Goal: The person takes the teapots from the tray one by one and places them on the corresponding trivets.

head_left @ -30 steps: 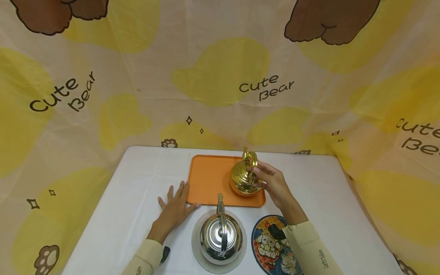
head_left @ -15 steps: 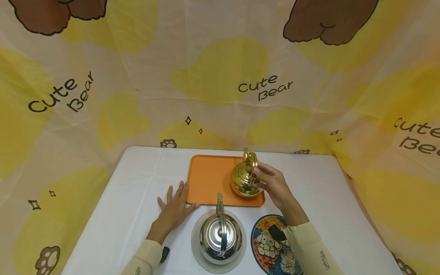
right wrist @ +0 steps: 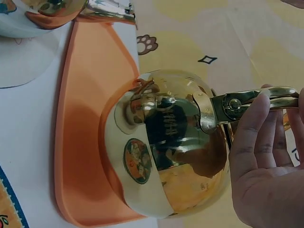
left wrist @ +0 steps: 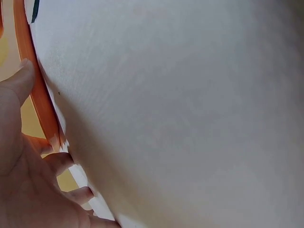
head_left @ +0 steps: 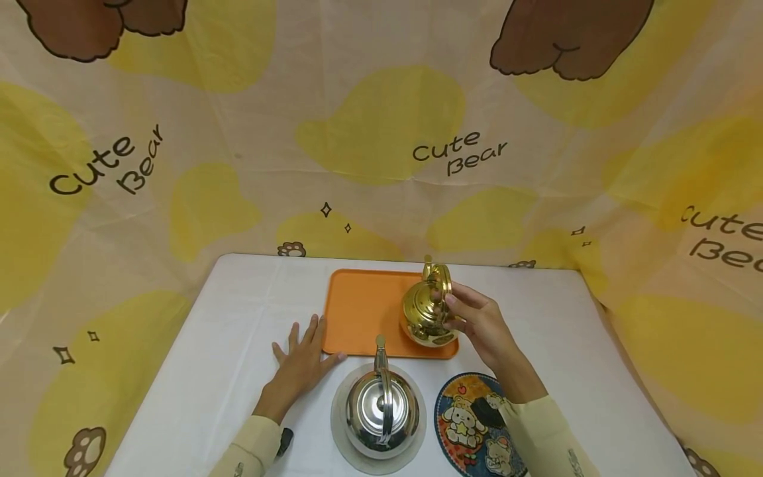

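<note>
My right hand [head_left: 485, 328] grips the arched handle [right wrist: 280, 91] of a gold kettle, its fingers and thumb curled about it. The shiny gold kettle [head_left: 419, 308] is at the right end of an orange tray [head_left: 360, 311], its spout towards the back. In the right wrist view its round body overlaps the tray. My left hand [head_left: 298, 371] lies spread at the tray's front left corner; in the left wrist view the thumb [left wrist: 24, 78] touches the orange rim. A silver kettle [head_left: 365, 414] stands in front of the tray, near neither hand's fingers.
Under the silver kettle is a pale round mat [head_left: 341, 434]. A round cartoon-print mat [head_left: 456, 434] lies at the front right, partly beneath the right sleeve [head_left: 542, 430]. A white cloth covers the table [head_left: 256, 291], and a yellow printed curtain [head_left: 381, 132] hangs behind it.
The right hand and the gold kettle have shifted slightly right and towards the person. The left hand, tray and silver kettle stay where they were.
</note>
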`<state>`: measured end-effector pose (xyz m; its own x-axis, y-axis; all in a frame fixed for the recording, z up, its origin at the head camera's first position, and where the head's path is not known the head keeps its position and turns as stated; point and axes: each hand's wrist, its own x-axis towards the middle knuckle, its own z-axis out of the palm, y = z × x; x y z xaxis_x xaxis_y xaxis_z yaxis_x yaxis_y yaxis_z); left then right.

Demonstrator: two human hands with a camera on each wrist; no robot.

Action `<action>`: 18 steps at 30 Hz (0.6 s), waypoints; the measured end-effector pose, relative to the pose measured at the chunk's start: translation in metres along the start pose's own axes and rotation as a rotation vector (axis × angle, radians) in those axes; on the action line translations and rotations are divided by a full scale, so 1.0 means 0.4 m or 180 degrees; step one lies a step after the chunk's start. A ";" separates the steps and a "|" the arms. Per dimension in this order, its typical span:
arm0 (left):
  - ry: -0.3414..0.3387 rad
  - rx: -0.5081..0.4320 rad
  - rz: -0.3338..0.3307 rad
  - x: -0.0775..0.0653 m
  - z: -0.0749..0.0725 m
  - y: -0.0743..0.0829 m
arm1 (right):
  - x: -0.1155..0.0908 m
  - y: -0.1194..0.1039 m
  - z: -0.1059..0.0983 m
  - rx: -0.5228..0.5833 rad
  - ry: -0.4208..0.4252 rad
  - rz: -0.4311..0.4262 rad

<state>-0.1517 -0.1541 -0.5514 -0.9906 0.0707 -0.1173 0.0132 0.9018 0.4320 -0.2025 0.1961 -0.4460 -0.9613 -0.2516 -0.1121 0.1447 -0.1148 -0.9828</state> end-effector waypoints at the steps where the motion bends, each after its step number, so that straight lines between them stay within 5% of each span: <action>1: 0.0000 -0.0004 -0.0002 0.000 0.000 0.000 | -0.005 -0.003 0.000 -0.0014 -0.0007 -0.0007; 18: -0.0017 0.0003 0.0017 -0.002 0.003 -0.008 | -0.101 -0.010 -0.014 -0.0128 -0.0179 -0.0225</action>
<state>-0.1509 -0.1566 -0.5536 -0.9898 0.0779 -0.1197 0.0188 0.9017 0.4319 -0.1656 0.2120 -0.4385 -0.9539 -0.2980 -0.0350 0.0664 -0.0958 -0.9932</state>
